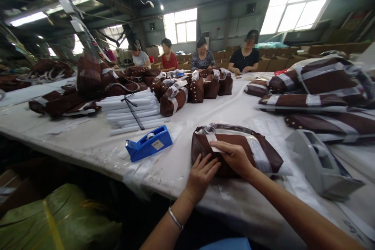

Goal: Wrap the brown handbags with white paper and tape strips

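Observation:
A brown leather bag (258,149) with white paper strips wrapped round it lies flat on the white table (88,140) in front of me. My left hand (202,175) rests on the bag's near left end, fingers stretched out flat. My right hand (234,156) lies on the bag's front, fingertips pressing down a white paper strip (213,142) near the top edge. Neither hand grips anything that I can see.
A blue tape dispenser (149,143) sits left of the bag, a grey one (320,164) to the right. A tied stack of white paper (133,113) and piles of wrapped brown bags (190,86) lie further back and right. Several people sit at the far end.

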`<action>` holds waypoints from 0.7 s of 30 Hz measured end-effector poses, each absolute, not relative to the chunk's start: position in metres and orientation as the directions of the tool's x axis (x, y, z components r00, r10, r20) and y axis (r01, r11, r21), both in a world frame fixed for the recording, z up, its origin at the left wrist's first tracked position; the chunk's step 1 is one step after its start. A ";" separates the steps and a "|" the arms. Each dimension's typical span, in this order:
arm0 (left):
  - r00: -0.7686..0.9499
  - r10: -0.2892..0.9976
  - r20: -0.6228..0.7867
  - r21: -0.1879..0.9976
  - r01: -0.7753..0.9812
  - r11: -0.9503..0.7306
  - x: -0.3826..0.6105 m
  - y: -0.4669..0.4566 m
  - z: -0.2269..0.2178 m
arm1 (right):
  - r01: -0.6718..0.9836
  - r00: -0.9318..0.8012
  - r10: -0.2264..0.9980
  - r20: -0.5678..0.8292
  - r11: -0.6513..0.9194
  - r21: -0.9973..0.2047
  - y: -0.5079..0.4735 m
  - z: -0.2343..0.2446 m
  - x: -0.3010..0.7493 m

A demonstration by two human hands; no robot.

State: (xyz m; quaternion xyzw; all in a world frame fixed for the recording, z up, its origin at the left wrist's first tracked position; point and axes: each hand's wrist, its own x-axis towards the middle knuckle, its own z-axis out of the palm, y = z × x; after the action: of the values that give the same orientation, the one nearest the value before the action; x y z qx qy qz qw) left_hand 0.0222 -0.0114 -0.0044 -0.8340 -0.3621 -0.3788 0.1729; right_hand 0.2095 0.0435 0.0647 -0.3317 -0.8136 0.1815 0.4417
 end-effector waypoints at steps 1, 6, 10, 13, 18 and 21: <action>0.455 0.472 0.755 -0.016 0.733 -0.680 0.022 -0.012 -0.005 | 0.386 -0.391 0.686 0.614 0.728 -0.567 0.042 0.065 0.210; 0.456 0.482 0.749 -0.006 0.731 -0.682 0.023 -0.013 -0.006 | 0.383 -0.427 0.638 0.641 0.770 -0.511 0.028 0.072 0.211; 0.447 0.523 0.726 0.042 0.731 -0.682 0.024 -0.013 -0.006 | 0.369 -0.442 0.596 0.671 0.802 -0.470 0.011 0.063 0.211; 0.454 0.565 0.689 0.125 0.693 -0.710 0.020 -0.012 -0.003 | 0.391 -0.445 0.566 0.694 0.820 -0.418 0.000 0.047 0.210; 0.458 0.643 0.614 0.355 0.566 -0.744 0.010 -0.011 0.000 | 0.447 -0.457 0.523 0.719 0.834 -0.323 -0.008 0.025 0.208; 0.325 0.666 0.671 0.421 0.573 -0.703 0.009 -0.015 -0.003 | 0.483 -0.492 0.491 0.719 0.841 -0.244 -0.007 0.018 0.206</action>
State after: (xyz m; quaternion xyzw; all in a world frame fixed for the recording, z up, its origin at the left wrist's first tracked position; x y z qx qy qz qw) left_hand 0.0094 -0.0150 -0.0025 -0.8121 -0.3816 -0.4382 -0.0530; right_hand 0.2058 -0.0067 0.0178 -0.2819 -0.8637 0.0051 0.4177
